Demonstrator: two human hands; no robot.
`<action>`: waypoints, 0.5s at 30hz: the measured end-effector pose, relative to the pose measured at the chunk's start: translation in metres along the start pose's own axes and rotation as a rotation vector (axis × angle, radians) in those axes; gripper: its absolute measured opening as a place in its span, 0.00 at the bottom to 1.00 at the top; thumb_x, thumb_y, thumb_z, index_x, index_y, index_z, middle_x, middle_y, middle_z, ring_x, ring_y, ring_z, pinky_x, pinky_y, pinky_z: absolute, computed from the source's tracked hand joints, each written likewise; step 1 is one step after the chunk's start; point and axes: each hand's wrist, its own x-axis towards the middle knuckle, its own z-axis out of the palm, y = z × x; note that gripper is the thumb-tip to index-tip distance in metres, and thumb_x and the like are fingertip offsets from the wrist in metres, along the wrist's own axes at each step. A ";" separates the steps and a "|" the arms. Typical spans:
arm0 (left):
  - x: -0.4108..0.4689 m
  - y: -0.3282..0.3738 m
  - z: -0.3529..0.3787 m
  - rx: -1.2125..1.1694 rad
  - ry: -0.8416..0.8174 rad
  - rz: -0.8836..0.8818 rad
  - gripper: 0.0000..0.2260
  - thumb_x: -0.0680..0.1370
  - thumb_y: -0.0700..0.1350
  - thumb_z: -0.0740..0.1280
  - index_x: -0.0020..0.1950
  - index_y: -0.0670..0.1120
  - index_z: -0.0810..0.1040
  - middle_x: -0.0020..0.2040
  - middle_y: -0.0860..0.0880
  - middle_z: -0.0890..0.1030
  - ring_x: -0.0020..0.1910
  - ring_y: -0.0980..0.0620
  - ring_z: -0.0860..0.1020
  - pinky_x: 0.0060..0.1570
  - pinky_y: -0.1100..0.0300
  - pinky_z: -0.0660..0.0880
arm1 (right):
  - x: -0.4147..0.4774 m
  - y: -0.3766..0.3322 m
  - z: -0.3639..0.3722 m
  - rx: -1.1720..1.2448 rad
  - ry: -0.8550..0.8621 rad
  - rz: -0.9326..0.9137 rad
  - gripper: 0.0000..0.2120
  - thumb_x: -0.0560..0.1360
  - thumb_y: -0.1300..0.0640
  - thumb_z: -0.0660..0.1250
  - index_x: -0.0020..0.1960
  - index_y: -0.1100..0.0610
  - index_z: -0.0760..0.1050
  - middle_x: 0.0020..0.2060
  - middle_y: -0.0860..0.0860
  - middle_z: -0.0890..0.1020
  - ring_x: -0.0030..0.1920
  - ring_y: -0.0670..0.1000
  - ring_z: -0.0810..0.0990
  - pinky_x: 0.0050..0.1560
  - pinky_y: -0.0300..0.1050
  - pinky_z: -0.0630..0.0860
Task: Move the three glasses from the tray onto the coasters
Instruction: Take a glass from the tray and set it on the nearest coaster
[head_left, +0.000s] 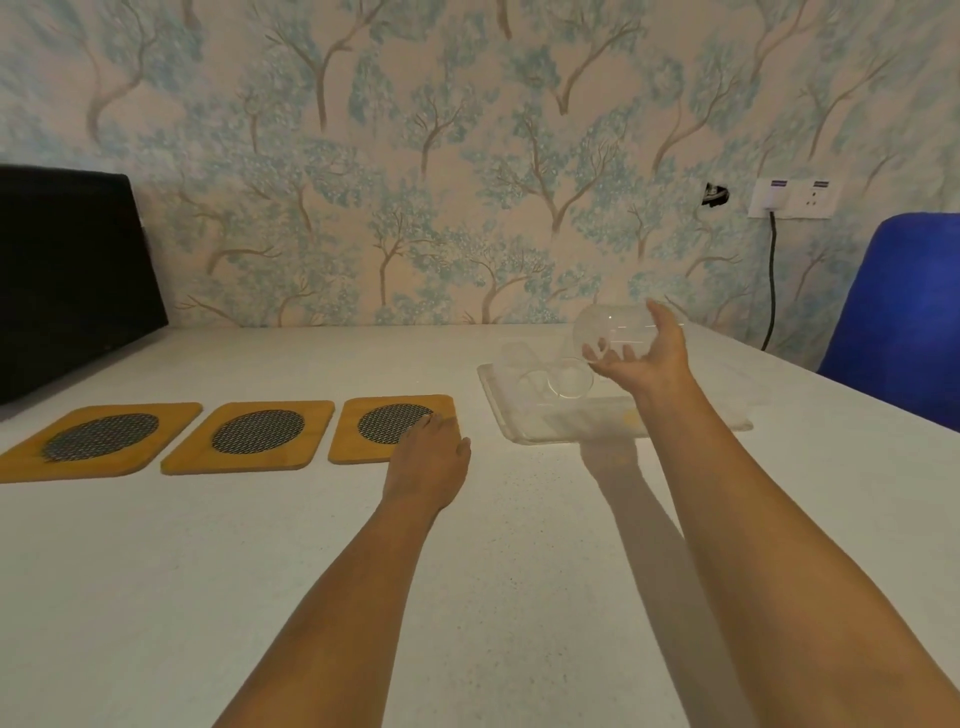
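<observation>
White table under two bare forearms, left hand flat, fingers spread on nearest coaster, right hand fingers gripping raised glass above tray, two glasses on it

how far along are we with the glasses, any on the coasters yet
None placed yet: all three coasters are bare. In hand: the right hand holds the first glass lifted above the tray, while the left hand rests on the corner of the nearest coaster. Left: set this glass down, then move the others still on the tray, which are hard to count through the clear glass.
</observation>
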 end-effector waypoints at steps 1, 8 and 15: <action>-0.003 -0.005 -0.002 -0.003 0.002 0.008 0.20 0.83 0.50 0.54 0.72 0.41 0.67 0.74 0.42 0.68 0.73 0.45 0.67 0.74 0.52 0.63 | -0.002 0.005 0.004 -0.069 -0.004 0.022 0.33 0.72 0.53 0.71 0.72 0.56 0.59 0.57 0.56 0.68 0.56 0.56 0.71 0.56 0.55 0.73; -0.027 -0.039 -0.017 -0.066 0.003 0.006 0.23 0.83 0.50 0.54 0.77 0.43 0.60 0.77 0.44 0.62 0.77 0.46 0.60 0.77 0.53 0.57 | -0.029 0.046 0.036 -0.699 -0.042 0.095 0.34 0.67 0.58 0.76 0.69 0.57 0.66 0.59 0.56 0.68 0.50 0.50 0.75 0.43 0.43 0.80; -0.045 -0.064 -0.029 -0.068 -0.004 0.017 0.23 0.83 0.50 0.53 0.77 0.44 0.59 0.78 0.45 0.61 0.77 0.47 0.59 0.77 0.52 0.56 | -0.063 0.089 0.060 -1.520 -0.115 -0.298 0.38 0.67 0.52 0.77 0.69 0.53 0.59 0.63 0.57 0.71 0.61 0.57 0.73 0.50 0.51 0.71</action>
